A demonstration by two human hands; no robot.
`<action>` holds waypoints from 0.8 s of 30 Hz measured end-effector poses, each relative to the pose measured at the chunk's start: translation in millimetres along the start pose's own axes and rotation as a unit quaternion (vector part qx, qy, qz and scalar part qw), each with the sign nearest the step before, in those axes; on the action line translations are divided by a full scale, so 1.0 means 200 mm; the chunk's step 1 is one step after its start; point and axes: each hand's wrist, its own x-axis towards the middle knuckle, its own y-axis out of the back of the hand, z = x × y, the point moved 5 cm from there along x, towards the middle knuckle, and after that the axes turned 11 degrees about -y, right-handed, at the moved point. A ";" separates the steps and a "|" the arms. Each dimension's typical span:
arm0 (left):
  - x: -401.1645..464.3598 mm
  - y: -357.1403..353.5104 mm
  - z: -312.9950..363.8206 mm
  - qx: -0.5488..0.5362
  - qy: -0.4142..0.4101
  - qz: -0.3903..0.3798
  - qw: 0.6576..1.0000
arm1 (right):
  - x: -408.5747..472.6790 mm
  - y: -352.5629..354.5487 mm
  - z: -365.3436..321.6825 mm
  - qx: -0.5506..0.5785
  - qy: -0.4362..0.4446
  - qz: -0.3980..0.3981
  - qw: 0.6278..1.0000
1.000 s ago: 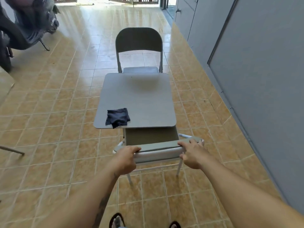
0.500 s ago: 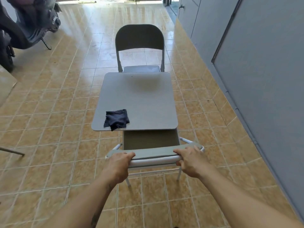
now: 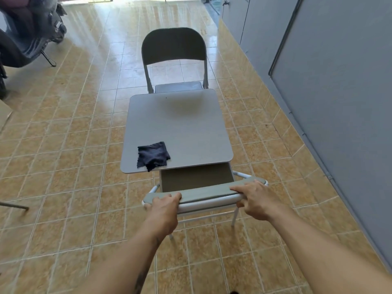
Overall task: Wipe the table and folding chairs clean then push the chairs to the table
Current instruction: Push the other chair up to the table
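A small grey square table (image 3: 180, 128) stands on the tiled floor. A crumpled dark blue cloth (image 3: 153, 155) lies near its front left corner. The near folding chair (image 3: 203, 195) is in front of me, its seat partly under the table's front edge. My left hand (image 3: 163, 209) grips the left end of its backrest top and my right hand (image 3: 254, 198) grips the right end. The far folding chair (image 3: 174, 46) stands at the table's opposite side, facing me, its seat tucked partly under the tabletop.
A grey wall with panels (image 3: 339, 81) runs along the right, close to the table. A parked scooter (image 3: 27, 32) stands at the far left. A thin metal leg (image 3: 14, 205) juts in from the left edge. Tiled floor lies all around.
The near chair has slid forward slightly toward the table with both hands on its backrest. The cloth and the far chair have stayed put.
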 end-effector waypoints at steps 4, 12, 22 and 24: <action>0.06 0.06 0.07 -0.005 -0.003 0.003 1.000 | 0.06 0.05 0.05 0.024 -0.015 0.012 1.000; 0.10 0.10 0.02 -0.001 -0.079 0.005 0.997 | 0.10 0.11 0.04 0.061 -0.021 0.013 0.998; 0.07 0.15 0.04 -0.003 -0.110 -0.030 0.993 | 0.09 0.08 0.08 0.086 -0.025 0.040 0.995; 0.06 0.16 0.01 -0.011 -0.100 -0.037 0.994 | 0.09 0.08 0.05 0.070 -0.010 0.023 0.997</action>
